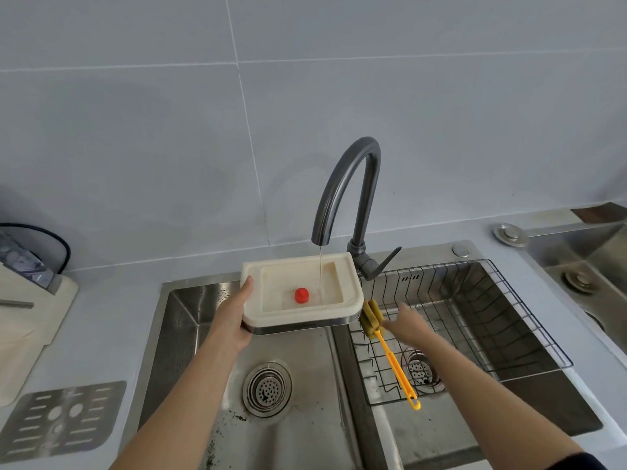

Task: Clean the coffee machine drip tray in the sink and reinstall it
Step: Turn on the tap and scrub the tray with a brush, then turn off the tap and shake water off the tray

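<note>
A cream drip tray (pixel 342 283) with a red float (pixel 301 295) inside is held over the left sink basin (pixel 305 395). My left hand (pixel 234 317) grips its left edge, thumb on the rim. A thin stream of water runs from the grey faucet (pixel 349 184) into the tray. My right hand (pixel 409 323), blurred and with fingers extended, is over the wire rack, close to the sponge head of a yellow brush (pixel 390 354). Whether it touches the brush is unclear.
The brush lies in a black wire rack (pixel 529 320) over the right basin. A perforated metal grate (pixel 57 418) lies on the counter at front left. A cutting board (pixel 27 320) sits at far left. A second sink (pixel 593 262) is at right.
</note>
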### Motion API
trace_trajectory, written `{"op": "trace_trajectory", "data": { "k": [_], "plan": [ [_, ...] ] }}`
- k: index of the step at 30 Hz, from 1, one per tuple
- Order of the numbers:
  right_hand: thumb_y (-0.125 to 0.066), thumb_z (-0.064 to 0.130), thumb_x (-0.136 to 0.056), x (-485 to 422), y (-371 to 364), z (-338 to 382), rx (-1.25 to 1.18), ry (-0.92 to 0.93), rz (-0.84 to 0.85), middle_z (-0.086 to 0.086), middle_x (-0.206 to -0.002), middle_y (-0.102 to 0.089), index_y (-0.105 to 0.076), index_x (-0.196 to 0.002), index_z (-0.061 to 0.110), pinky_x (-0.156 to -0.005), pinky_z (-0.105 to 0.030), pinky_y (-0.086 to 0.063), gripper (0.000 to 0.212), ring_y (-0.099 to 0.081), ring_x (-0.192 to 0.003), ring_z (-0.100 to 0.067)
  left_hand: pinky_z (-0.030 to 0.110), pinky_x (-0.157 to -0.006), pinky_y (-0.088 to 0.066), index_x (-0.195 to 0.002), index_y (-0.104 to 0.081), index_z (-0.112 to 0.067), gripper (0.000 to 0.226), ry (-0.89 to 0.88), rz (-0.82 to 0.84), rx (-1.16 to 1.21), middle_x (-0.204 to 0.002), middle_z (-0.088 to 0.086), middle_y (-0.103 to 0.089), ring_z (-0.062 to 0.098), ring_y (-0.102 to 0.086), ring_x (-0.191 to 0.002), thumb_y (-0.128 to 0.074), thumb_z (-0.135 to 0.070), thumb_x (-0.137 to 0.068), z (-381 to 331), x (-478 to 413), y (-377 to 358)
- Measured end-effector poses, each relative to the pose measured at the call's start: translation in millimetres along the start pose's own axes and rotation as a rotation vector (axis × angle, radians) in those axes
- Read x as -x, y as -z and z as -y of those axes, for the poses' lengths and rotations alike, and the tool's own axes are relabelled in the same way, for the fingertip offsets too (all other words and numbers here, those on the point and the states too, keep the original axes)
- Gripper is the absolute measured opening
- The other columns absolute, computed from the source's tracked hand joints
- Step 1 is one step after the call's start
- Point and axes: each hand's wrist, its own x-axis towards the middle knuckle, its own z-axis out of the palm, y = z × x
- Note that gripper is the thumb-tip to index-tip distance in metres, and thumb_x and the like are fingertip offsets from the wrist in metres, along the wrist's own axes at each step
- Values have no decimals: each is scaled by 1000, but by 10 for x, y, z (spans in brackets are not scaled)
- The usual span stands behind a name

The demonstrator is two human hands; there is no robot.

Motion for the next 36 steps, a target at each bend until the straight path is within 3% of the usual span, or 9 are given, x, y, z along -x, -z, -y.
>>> {"op": "trace_trajectory", "data": {
  "k": [4,8,13,17,25,28,33,36],
  "plan": [
    [-51,31,-92,57,362,318,-210,148,-42,-17,-154,-21,-11,-147,4,-112,-42,-27,72,-25,-141,-31,41,-86,-47,-88,-62,-12,20,-5,-11,6,-90,9,-67,26,-61,-87,-50,-27,-92,6,23,-10],
    [-47,32,-95,87,551,524,-543,173,-3,-15,-155,-19,-5,-147,5,-113,-42,-23,72,-21,-142,-31,42,-88,-45,-90,-61,-12,21,0,0,19,-94,11,-65,26,-61,-88,-48,-28,-93,-4,45,-14],
    [-47,37,-94,-20,538,601,-759,118,29,-17,-156,-14,5,-147,6,-115,-44,-18,80,-16,-143,-31,42,-86,-47,-90,-63,-12,21,-5,11,42,-68,4,-75,26,-61,-88,-48,-28,-93,2,53,-13],
    [-49,35,-93,-70,506,696,-916,101,36,-17,-156,-8,12,-147,7,-116,-45,-12,86,-10,-144,-32,41,-86,-46,-88,-62,-12,21,-3,5,46,-63,2,-74,25,-61,-87,-47,-27,-93,-9,69,-23],
    [-51,40,-91,-139,574,836,-937,68,27,-17,-156,-7,10,-147,6,-114,-47,-18,89,-12,-143,-34,44,-88,-46,-88,-62,-12,20,-5,-9,41,-72,5,-74,27,-61,-89,-49,-27,-93,-37,98,-32],
    [-49,40,-92,-142,637,838,-907,78,51,-17,-156,-9,7,-147,5,-113,-44,-21,86,-15,-142,-33,44,-83,-48,-88,-62,-12,20,-11,-4,37,-66,4,-74,26,-62,-86,-49,-26,-92,-51,114,-39],
    [-46,47,-91,-79,643,756,-828,117,104,-16,-158,-1,17,-146,9,-116,-46,-13,91,-6,-145,-33,41,-76,-50,-89,-62,-12,20,-29,0,31,-73,5,-74,25,-62,-86,-49,-27,-92,-72,146,-26],
    [-47,47,-90,1,577,710,-825,172,136,-15,-158,-2,19,-146,11,-116,-47,-11,93,-6,-145,-32,39,-74,-49,-93,-61,-12,19,-25,-5,28,-90,9,-69,25,-62,-87,-49,-27,-92,-96,170,13]
  ]
}}
